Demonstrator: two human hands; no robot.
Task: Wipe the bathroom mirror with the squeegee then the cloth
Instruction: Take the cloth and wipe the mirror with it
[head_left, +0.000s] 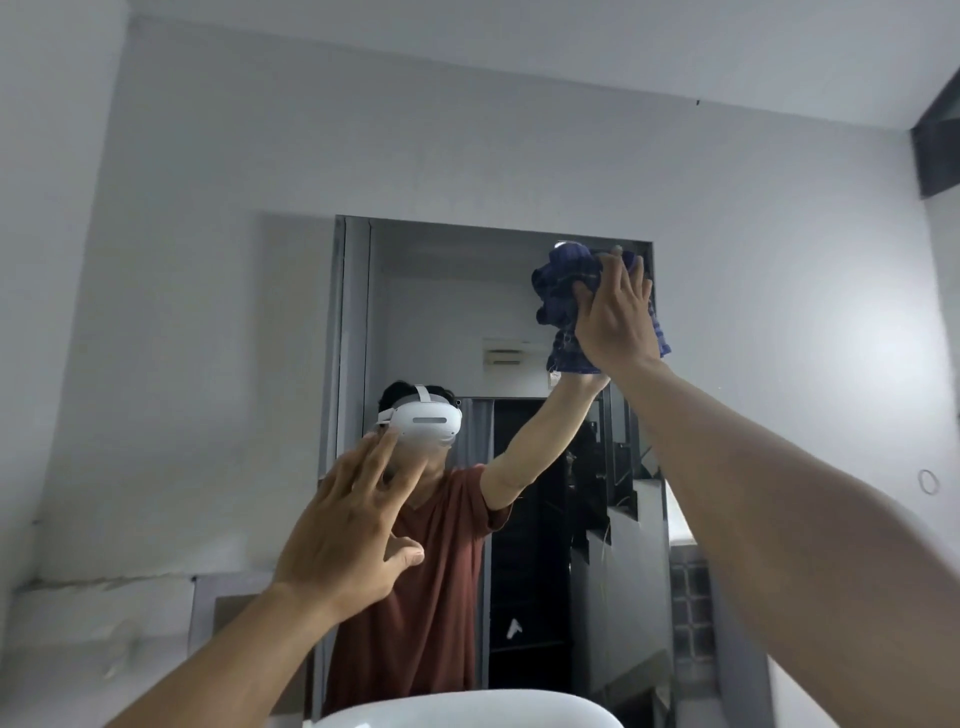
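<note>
Right hand (618, 322), fingers flat, presses cloth (558, 291), likely soft and light, best bunched under palm, on mirror (441, 312); left hand (348, 530) spread, empty

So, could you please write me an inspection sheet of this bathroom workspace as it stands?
Surface: mirror upright on the wall, reflecting the person; any streaks or wet patches are too faint to tell.
Job's things: blue checked cloth bunched against the mirror's top right corner; squeegee not in view.
Clutter: nothing seen.
Hands: right hand presses the cloth to the glass with straight fingers; left hand raised before the mirror's lower left, fingers spread, holding nothing; contact with the glass cannot be told.
Cables: nothing seen.
Surroundings: pale walls; white basin below the mirror; small ring on the right wall; dark beam at upper right.
</note>
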